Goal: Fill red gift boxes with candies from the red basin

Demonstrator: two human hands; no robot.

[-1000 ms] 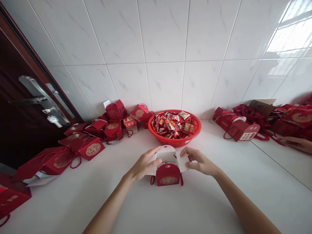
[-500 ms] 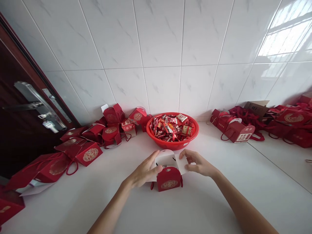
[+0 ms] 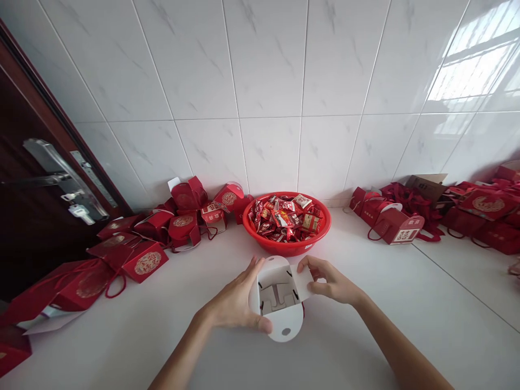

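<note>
A small red gift box [image 3: 278,298] stands unfolded on the white table in front of me, its white inside facing up. Dark cord ends show on its inner walls, and the bottom flaps interlock with no candy on them. My left hand [image 3: 238,298] spans the box's left side, thumb on the rounded front flap [image 3: 280,327] and fingers along the back left edge. At the right, my right hand [image 3: 327,281] pinches the white side flap [image 3: 299,281] between thumb and fingers. Just behind the box sits a red plastic basin [image 3: 286,249], heaped with wrapped candies [image 3: 284,216].
Several red gift boxes [image 3: 148,261] with cord handles are piled at the left, beside a dark door [image 3: 36,206] with keys in its lock. More red boxes [image 3: 400,223] and an open brown carton [image 3: 426,187] line the right. A tiled wall [image 3: 268,146] bounds the back.
The front flap has folded outward and down toward me, so the box's inside now shows. My left thumb has moved down with it. My right hand stays on the side flap.
</note>
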